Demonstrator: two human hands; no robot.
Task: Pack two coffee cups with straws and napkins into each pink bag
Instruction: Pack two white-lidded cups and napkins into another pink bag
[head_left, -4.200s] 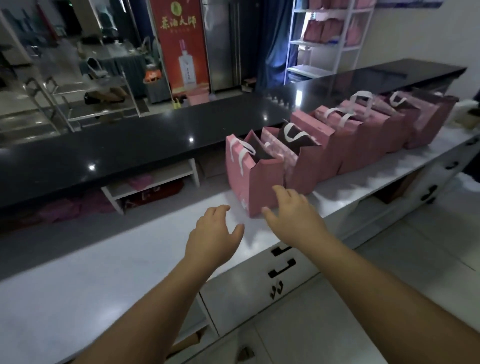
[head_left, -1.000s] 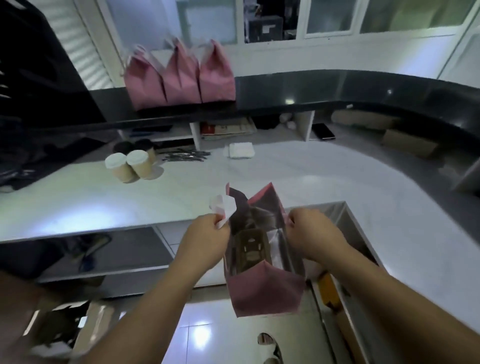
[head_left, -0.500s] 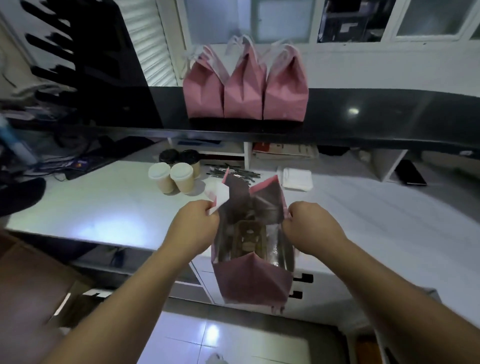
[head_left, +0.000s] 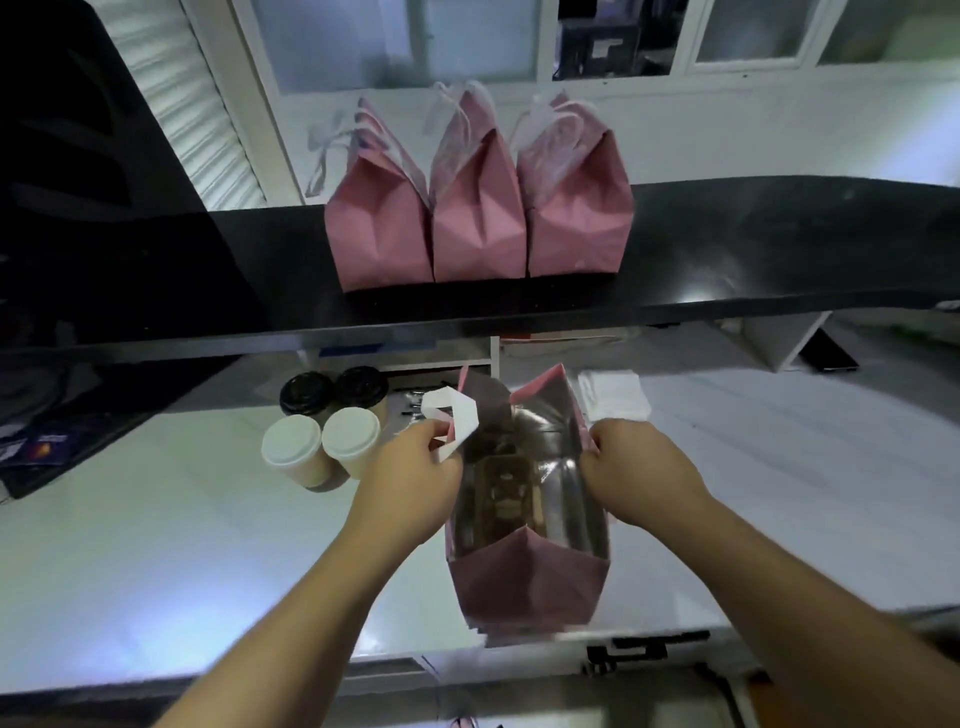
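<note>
I hold an open pink bag (head_left: 527, 582) over the white counter (head_left: 156, 545), near its front edge. My left hand (head_left: 410, 483) grips the bag's left rim beside its white handle (head_left: 457, 410). My right hand (head_left: 634, 462) grips the right rim. Inside the bag I see a shiny lining and a brown cup carrier (head_left: 506, 499). Two white-lidded coffee cups (head_left: 322, 447) and two black-lidded cups (head_left: 332, 389) stand left of the bag. A stack of white napkins (head_left: 613, 392) lies behind my right hand. Dark wrapped straws (head_left: 415, 402) lie behind the bag.
Three closed pink bags (head_left: 478, 208) stand in a row on the raised black counter (head_left: 753, 260). A dark mat with cards (head_left: 47, 441) lies at the far left. A phone (head_left: 826, 353) sits under the ledge at right. Drawers (head_left: 644, 654) lie below the counter's front edge.
I turned from the row of bags to this counter carrying one pink bag. In the last second the bag has come forward and down over the white counter, both hands still on its rims.
</note>
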